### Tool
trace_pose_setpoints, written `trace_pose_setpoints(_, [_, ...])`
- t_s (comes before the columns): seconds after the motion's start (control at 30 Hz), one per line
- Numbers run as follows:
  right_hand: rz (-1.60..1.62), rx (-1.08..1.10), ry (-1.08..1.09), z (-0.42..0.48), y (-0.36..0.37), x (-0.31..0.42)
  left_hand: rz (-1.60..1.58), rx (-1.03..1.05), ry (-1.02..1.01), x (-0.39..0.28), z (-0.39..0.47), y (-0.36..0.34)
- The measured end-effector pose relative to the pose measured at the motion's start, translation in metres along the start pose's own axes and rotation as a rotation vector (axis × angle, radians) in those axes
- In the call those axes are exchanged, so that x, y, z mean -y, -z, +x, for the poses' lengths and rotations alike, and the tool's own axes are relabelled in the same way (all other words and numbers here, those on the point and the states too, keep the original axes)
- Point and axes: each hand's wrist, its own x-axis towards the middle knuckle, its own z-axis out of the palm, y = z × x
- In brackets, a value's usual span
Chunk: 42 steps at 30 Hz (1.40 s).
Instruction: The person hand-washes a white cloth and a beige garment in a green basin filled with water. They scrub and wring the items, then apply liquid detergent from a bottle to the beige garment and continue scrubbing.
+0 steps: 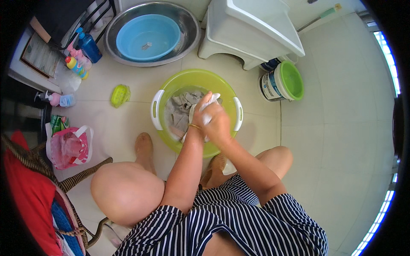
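Observation:
A green plastic basin (198, 74) with white handles stands on the floor between my feet. Grey wet cloth (182, 110) lies in cloudy water inside it. Over the basin, my left hand (199, 112), with a gold bangle at its wrist, grips a white cloth (211, 100). My right hand (217, 123) is closed on the same cloth, pressed against the left hand. Part of the cloth hangs down behind my wrists into the basin, and the palms are hidden.
A steel basin (110, 48) holding a light blue basin (128, 38) stands ahead, beside a white plastic stool (230, 48). Buckets (272, 86) are at the right. At the left are a green soap dish (120, 95), bottles (89, 46), a pink bag (69, 147) and a wicker chair (85, 174).

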Motion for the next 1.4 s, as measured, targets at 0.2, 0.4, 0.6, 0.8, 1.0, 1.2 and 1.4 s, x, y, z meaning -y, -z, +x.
trace_pose_setpoints(0.2, [-0.14, -0.011, -0.408, 0.028, -0.016, -0.081, -0.22, -0.426, 0.289, 0.005, 0.01, -0.012])
trace_pose_setpoints(0.4, [0.883, -0.247, -0.503, 0.039, 0.002, -0.097, -0.306, -0.62, 0.281, -0.02, 0.005, -0.003])
trace_pose_setpoints(0.6, [0.064, 0.208, 0.172, -0.015, 0.006, -0.005, -0.595, -0.202, 0.361, 0.008, -0.003, 0.025])
trace_pose_setpoints(0.8, [-0.069, -0.065, -0.301, 0.031, 0.004, -0.007, -0.435, -0.468, 0.418, 0.034, 0.0, 0.012])
trace_pose_setpoints(1.0, [-0.003, 0.181, -0.186, 0.008, -0.011, -0.01, -0.818, 0.18, 0.21, 0.027, -0.004, 0.031])
trace_pose_setpoints(1.2, [-0.046, 0.054, -0.446, 0.009, -0.025, -0.037, -0.537, -0.507, 0.333, 0.042, -0.005, 0.027])
trace_pose_setpoints(1.4, [-0.153, 0.231, -0.057, 0.003, -0.019, -0.019, -0.766, 0.213, 0.195, 0.025, -0.012, 0.023])
